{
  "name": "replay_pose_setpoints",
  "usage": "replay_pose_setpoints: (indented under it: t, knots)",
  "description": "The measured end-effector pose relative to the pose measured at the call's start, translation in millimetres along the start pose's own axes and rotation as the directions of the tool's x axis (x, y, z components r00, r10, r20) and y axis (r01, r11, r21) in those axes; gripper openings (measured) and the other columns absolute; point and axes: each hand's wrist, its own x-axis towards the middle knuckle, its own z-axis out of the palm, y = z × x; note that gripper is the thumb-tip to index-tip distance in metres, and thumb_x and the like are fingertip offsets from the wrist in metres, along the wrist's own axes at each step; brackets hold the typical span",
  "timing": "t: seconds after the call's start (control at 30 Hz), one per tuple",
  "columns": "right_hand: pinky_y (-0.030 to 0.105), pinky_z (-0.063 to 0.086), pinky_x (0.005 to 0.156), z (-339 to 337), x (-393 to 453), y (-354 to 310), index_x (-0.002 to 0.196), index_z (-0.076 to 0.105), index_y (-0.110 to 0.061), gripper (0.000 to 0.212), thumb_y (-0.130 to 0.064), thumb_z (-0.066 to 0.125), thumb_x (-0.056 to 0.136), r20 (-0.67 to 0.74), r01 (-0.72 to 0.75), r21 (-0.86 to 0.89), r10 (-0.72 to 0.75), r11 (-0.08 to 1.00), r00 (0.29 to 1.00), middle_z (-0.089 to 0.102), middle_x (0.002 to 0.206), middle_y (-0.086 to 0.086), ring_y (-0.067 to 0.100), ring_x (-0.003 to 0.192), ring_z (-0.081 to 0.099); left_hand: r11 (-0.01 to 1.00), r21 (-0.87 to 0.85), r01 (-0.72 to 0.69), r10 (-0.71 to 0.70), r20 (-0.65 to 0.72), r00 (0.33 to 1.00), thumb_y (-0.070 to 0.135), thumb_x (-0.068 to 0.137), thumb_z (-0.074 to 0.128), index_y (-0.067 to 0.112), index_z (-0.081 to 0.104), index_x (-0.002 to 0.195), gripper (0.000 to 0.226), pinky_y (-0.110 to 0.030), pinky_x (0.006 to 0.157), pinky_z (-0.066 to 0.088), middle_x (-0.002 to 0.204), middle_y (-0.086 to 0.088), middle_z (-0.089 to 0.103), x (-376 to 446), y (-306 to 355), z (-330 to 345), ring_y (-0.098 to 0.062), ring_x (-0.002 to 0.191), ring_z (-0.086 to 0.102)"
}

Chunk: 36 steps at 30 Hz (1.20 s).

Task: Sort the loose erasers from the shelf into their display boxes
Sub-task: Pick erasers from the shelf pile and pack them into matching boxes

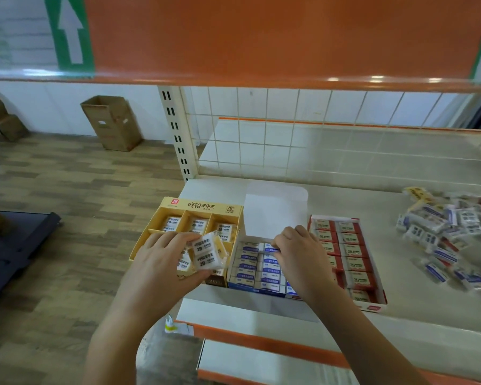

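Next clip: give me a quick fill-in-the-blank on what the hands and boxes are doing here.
1. The left hand holds wrapped erasers over the ____ display box.
2. The right hand reaches into the ____ of the three boxes.
3. The loose pile lies to the ____ of the red box.

Missing words: yellow; middle; right

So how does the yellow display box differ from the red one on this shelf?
The yellow display box is split into separate compartments, while the red display box holds two unbroken columns of erasers. The yellow box has an upright printed header at its back; the red box shows none. The left hand holds wrapped erasers over the yellow box; no hand is over the red one. Both hold erasers marked 2B.
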Motion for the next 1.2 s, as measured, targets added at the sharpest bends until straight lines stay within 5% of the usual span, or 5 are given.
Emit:
replay_pose_setpoints:
  t: [0.3, 0.47, 0.6, 1.2]
  knots:
    - [0.019, 0.034, 0.085, -14.3, -4.1, -24.0, 0.121, 0.055, -0.022, 0.028, -0.032, 0.043, 0.098, -0.047, 0.103, 0.157, -0.096, 0.982, 0.994, 0.055, 0.115, -0.007, 0.011, 0.108, 0.045, 0.997, 0.076, 0.017, -0.019, 0.022, 1.0, 0.053, 0.075, 0.067, 0.032, 0.046, 0.132, 0.064, -0.028, 0.096, 0.035, 0.127, 0.013, 0.052, 11.5, -33.6, -13.0, -0.01, 0.121, 0.037]
    - [0.026, 0.051, 0.074, -14.1, -9.9, -55.7, 0.093, 0.07, -0.022, 0.014, -0.028, 0.07, 0.08, -0.189, 0.225, 0.154, -0.195, 0.962, 0.962, 0.065, 0.087, -0.007, 0.012, 0.083, 0.059, 0.996, 0.091, -0.021, 0.004, 0.185, 0.983, 0.052, 0.076, 0.067, 0.038, 0.042, 0.132, 0.063, -0.026, 0.099, 0.031, 0.131, 0.017, 0.047, 24.2, -47.9, -12.7, -0.007, 0.123, 0.031]
    - [0.025, 0.051, 0.075, -8.4, -16.8, -75.1, 0.09, 0.068, -0.025, 0.014, -0.034, 0.067, 0.081, -0.206, 0.358, 0.102, -0.332, 0.928, 0.921, 0.064, 0.087, -0.009, 0.011, 0.082, 0.059, 0.996, 0.089, -0.024, -0.004, 0.301, 0.954, 0.052, 0.078, 0.065, 0.038, 0.041, 0.133, 0.062, -0.029, 0.104, 0.029, 0.135, 0.016, 0.041, 29.8, -55.3, -9.0, -0.008, 0.129, 0.026]
    - [0.024, 0.054, 0.07, 9.1, -16.5, -81.6, 0.086, 0.069, -0.027, 0.017, -0.032, 0.078, 0.072, -0.172, 0.34, 0.07, -0.325, 0.938, 0.93, 0.067, 0.083, -0.01, 0.011, 0.082, 0.063, 0.984, 0.125, -0.124, 0.069, 0.377, 0.924, 0.047, 0.083, 0.063, 0.037, 0.041, 0.137, 0.059, -0.026, 0.107, 0.024, 0.141, 0.015, 0.038, 45.6, -55.7, -9.3, -0.009, 0.131, 0.027]
